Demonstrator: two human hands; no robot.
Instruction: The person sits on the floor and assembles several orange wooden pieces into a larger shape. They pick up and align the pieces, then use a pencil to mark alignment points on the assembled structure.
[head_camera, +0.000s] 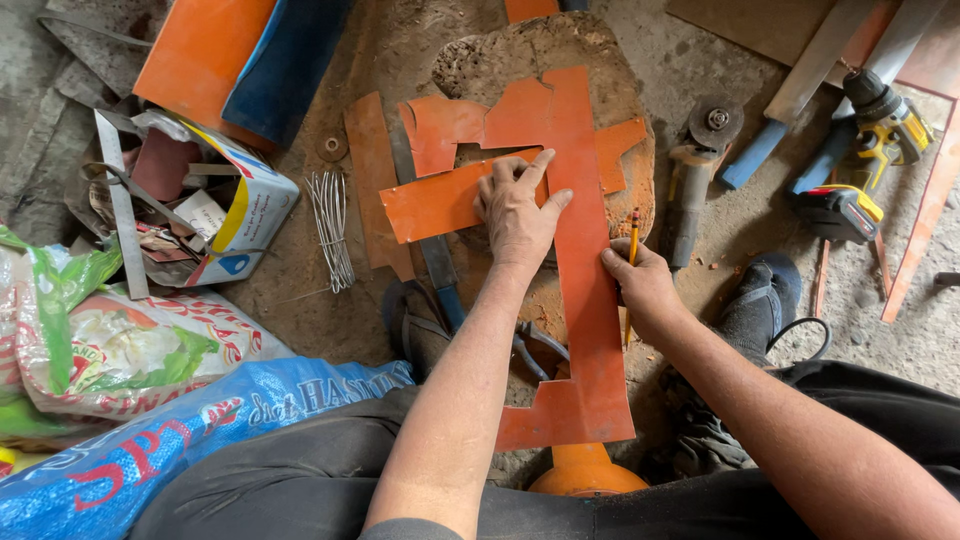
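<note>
A person's left hand is pressing, fingers spread flat, an orange sheet-metal strip across a long orange cutout on the workshop floor; the right hand is pinching a pencil at its edge; any slip could skew the line; a white-yellow-blue carton and printed sacks are lying left.

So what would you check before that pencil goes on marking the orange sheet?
1. Left hand flat on the small orange strip: ok.
2. Strip lying across the long orange sheet: ok.
3. Pencil gripped in the right hand: ok.
4. Pencil tip sharp: cannot tell.
5. Angle grinder lying apart from both hands: ok.
6. Sheet's surface free of scraps: not ok, orange offcuts lie close by.
</note>
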